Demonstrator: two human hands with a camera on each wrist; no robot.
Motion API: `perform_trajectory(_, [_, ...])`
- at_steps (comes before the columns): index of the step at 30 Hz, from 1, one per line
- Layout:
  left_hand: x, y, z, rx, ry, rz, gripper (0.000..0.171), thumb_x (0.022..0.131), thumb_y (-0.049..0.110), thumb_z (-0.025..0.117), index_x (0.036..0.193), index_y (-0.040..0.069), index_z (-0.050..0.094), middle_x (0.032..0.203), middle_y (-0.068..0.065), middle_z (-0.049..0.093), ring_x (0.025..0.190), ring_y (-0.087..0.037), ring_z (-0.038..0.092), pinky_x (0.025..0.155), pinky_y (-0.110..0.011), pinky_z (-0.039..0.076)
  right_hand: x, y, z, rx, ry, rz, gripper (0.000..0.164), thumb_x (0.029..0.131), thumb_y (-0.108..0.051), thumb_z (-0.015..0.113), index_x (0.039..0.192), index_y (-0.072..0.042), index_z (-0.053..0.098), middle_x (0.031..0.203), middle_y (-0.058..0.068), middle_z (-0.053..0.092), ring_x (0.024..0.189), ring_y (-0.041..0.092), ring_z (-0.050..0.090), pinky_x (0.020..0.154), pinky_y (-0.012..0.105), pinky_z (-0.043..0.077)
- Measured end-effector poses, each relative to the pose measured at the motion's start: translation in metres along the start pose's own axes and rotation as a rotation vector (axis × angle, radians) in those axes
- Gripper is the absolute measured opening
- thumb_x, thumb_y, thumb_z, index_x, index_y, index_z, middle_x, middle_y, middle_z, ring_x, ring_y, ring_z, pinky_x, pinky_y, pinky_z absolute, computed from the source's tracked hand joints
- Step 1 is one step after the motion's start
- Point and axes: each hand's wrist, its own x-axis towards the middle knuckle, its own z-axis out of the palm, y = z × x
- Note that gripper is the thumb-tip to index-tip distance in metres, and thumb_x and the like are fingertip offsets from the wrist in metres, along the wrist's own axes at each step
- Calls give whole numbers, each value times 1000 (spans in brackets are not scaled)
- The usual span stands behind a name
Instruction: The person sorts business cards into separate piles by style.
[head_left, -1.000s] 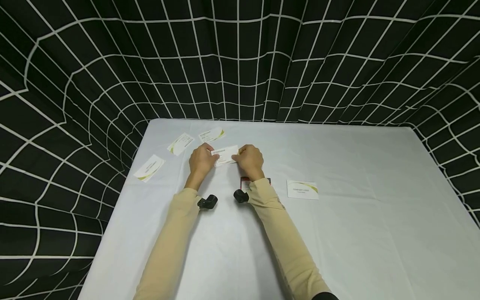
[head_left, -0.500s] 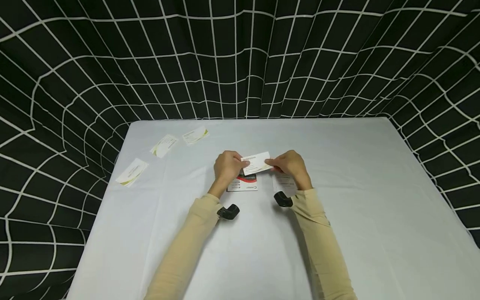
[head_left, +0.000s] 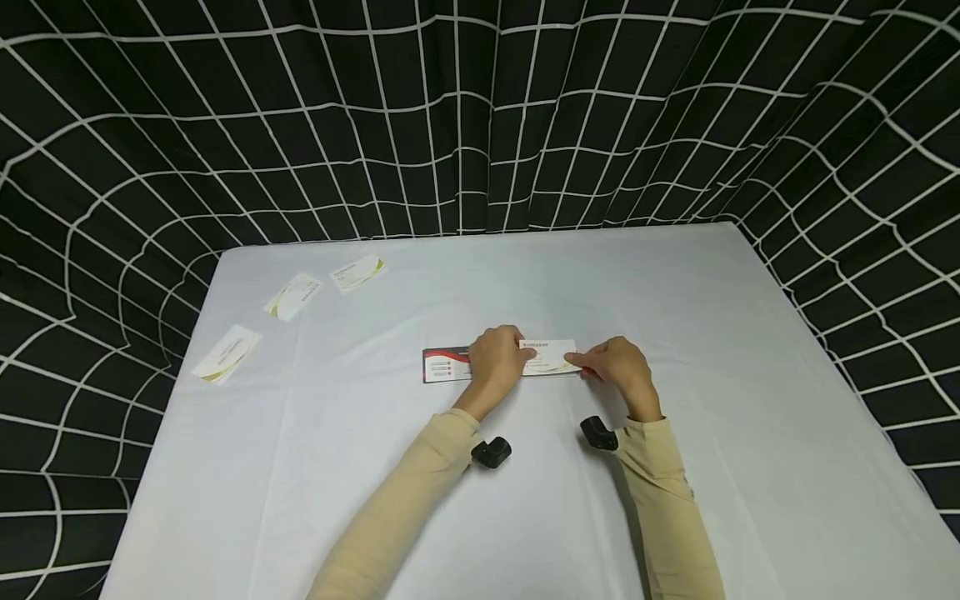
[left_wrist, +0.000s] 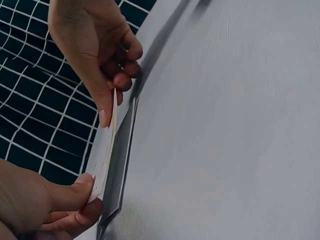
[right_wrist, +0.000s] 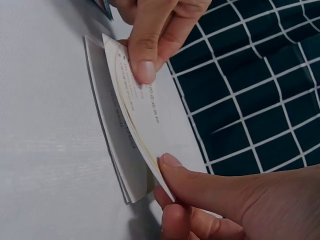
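A thin bunch of white business cards (head_left: pixel 550 357) with a yellow-green curve and printed text is pinched at both ends. My left hand (head_left: pixel 497 358) grips the left end and my right hand (head_left: pixel 618 367) the right, thumbs on the near face. Just under it, in the right wrist view, lie more white cards (right_wrist: pixel 114 130) with "LOGO" lettering, flat on the cloth. The held cards (right_wrist: pixel 140 107) stand tilted over them; whether their lower edge touches I cannot tell. A red, white and dark card (head_left: pixel 444 367) lies left of these, partly covered by my left hand.
Three spots at the table's far left hold white and green business cards: one card group (head_left: pixel 227 354) nearest, another (head_left: pixel 293 297) behind it, and a third (head_left: pixel 358 272) farthest back. White cloth covers the table (head_left: pixel 750 467); a black curtain with white grid lines (head_left: pixel 420 125) surrounds it.
Both hands have carried the held cards right and toward me, away from the left-hand cards, to just over the white card on the table. The head view has also shifted rightward.
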Motion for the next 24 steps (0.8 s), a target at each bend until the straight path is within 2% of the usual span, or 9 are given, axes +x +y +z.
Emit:
perform_trajectory(5, [-1,0,4,0,-2,7,19,82,24,79,88,7,75,80,-4,73,74,-21,68,66,-39,47,2,2,4,-28,12,-5,38,87,-40,71,76,-5,76,55,-2,60,54,14,46,56,28,36])
perform_trajectory(8, [-2,0,6,31,8,6,20,82,23,79,91,5,74,81,-5,73,74,-22,68,65,-39,48,3,0,7,-64,17,3,39,86,-42,71,79,-4,76,58,0,60,56,15,46,54,28,36])
perform_trajectory(12, [-3,1,8,119,26,20,31,81,23,80,99,1,69,79,-11,73,70,-25,70,59,-37,51,4,-5,11,-128,36,57,44,84,-47,72,86,-3,76,61,0,57,57,15,46,50,27,36])
perform_trajectory(15, [-3,3,9,204,22,34,31,81,25,79,97,3,65,76,-12,72,67,-26,71,56,-37,52,4,-7,12,-147,48,90,46,83,-49,73,88,-3,75,60,-1,54,55,13,45,48,26,36])
perform_trajectory(19, [-2,5,7,268,-4,39,23,84,25,77,86,7,64,75,-11,71,70,-27,71,57,-39,53,3,-8,12,-120,65,57,45,83,-46,75,87,-1,75,63,3,60,54,14,46,47,26,37])
perform_trajectory(24, [-2,4,7,261,-25,22,19,87,24,74,86,8,63,78,-9,71,73,-26,71,60,-38,53,3,-7,11,-83,78,-12,44,83,-43,76,84,1,75,62,3,61,52,13,43,46,26,34])
